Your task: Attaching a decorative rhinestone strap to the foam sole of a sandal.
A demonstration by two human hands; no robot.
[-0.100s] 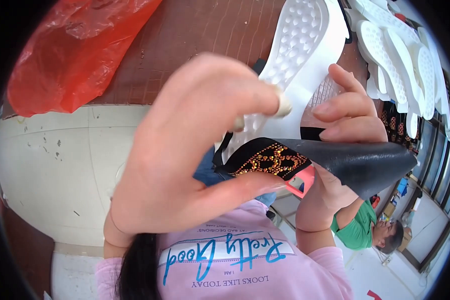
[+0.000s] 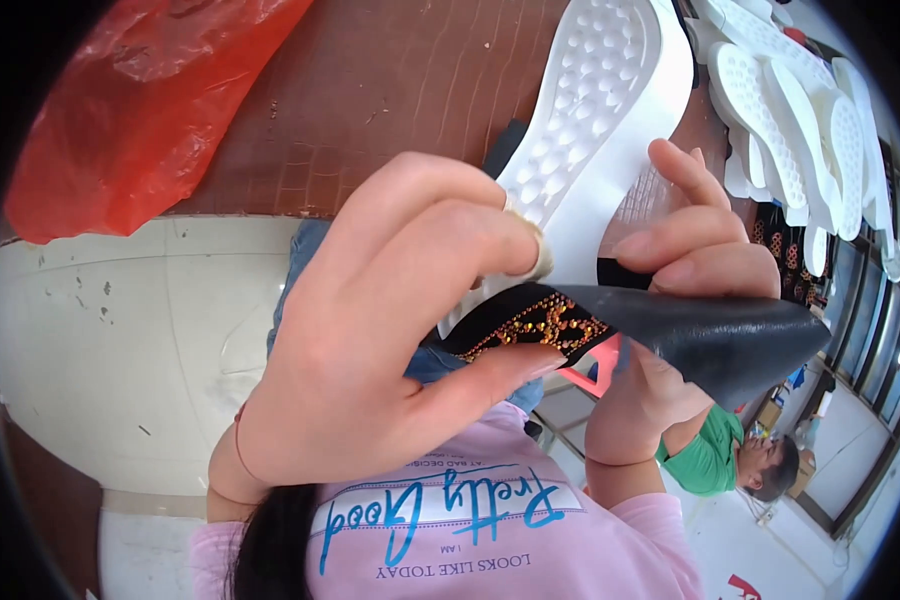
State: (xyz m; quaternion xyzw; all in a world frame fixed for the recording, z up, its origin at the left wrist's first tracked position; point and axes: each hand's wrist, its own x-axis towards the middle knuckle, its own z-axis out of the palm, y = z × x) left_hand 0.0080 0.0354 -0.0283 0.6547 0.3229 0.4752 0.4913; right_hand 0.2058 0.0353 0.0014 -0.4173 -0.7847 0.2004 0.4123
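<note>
My left hand [image 2: 370, 310] pinches a black strap [image 2: 540, 318] set with orange-gold rhinestones, its thumb on the decorated face and its fingers curled behind. A beige cover sits on one of its fingertips. The strap lies against a smooth, dark grey, pointed shoe-shaped piece [image 2: 725, 335], whose tip points right. My right hand [image 2: 705, 235] grips this piece from its far side, fingers bent along the upper edge and the thumb side partly hidden beneath it. Just beyond both hands lies a white sole [image 2: 605, 90] with a dimpled surface, its near end hidden by my left hand.
A red plastic bag [image 2: 140, 110] lies on the brown table [image 2: 370, 90] at the far left. Several white soles [image 2: 800, 130] are heaped at the far right, near more rhinestone straps [image 2: 785, 245]. A person in a green top [image 2: 705, 455] is at the lower right.
My left fingers have curled down closer to the strap, nearer the thumb. My right hand keeps its grip on the dark piece. The whole view has shifted slightly.
</note>
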